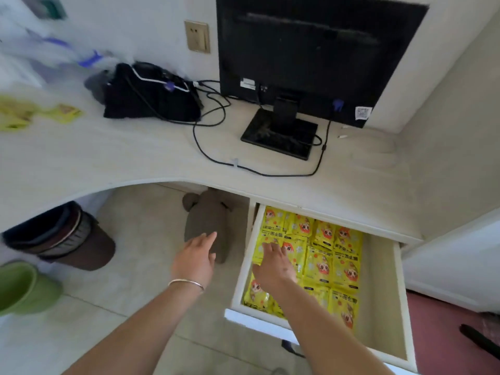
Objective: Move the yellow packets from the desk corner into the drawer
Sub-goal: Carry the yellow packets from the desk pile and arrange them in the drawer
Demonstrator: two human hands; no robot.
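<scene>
Yellow packets (319, 255) fill drawer (384, 293); right hand (273, 266) flat on them, left hand (196, 255) open, empty.

White wall (135, 28) w/ socket (197, 36), pale tile floor (140, 239), daylight.

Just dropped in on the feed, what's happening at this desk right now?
A person is filling the open drawer with yellow packets. The right hand lies flat on the packets in the drawer; the left hand hovers open and empty beside it. A few more packets lie on the desk's far left corner.
</scene>
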